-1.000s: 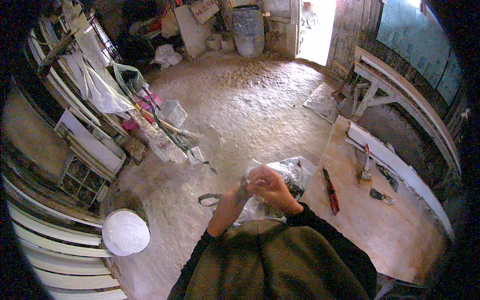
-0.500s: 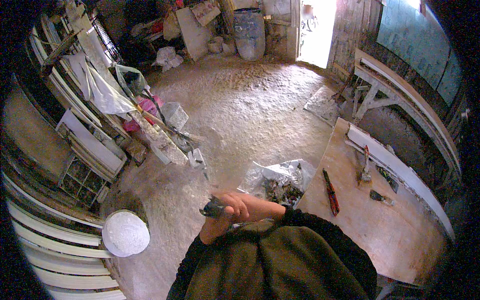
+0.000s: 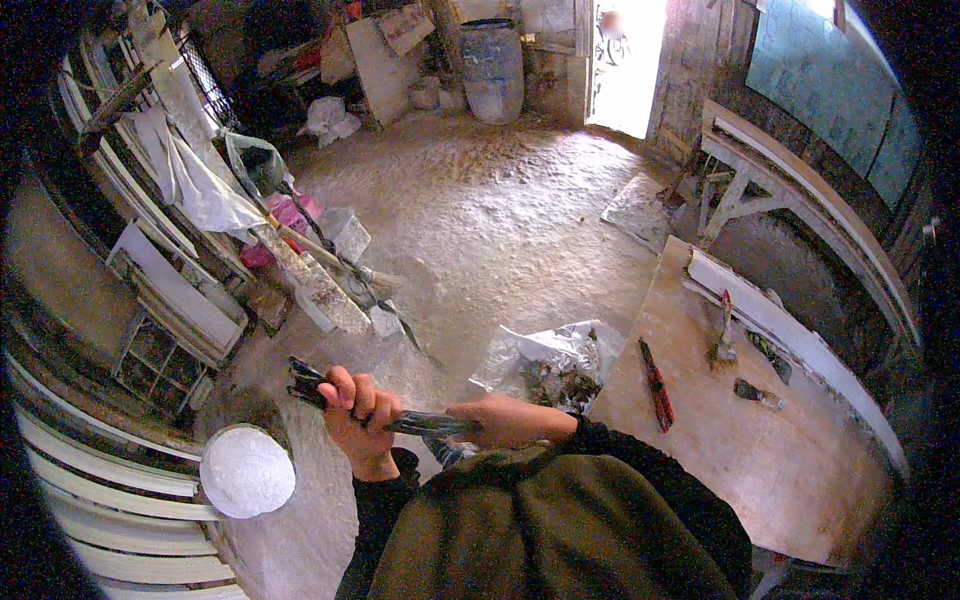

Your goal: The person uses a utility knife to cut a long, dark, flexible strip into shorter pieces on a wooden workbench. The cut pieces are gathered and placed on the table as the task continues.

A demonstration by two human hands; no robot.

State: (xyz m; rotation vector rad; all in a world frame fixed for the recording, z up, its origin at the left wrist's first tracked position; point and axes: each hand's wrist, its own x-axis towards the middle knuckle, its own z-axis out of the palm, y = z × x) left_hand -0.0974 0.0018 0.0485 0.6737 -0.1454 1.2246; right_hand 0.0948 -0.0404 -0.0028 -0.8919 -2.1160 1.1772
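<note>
Both hands have drawn apart since half a second ago, stretching a long dark tool out level in front of the chest. Largest nearby is the wooden counter (image 3: 760, 450) on the right, carrying a red-handled tool (image 3: 656, 384) and a white board (image 3: 790, 330). Beside its near corner sits a clear plastic bag (image 3: 550, 362) of dark scraps. The left hand (image 3: 358, 410) has its fingers wrapped tight round the dark tool (image 3: 375, 408) near its handle end; the right hand (image 3: 505, 422) closes on the other end.
</note>
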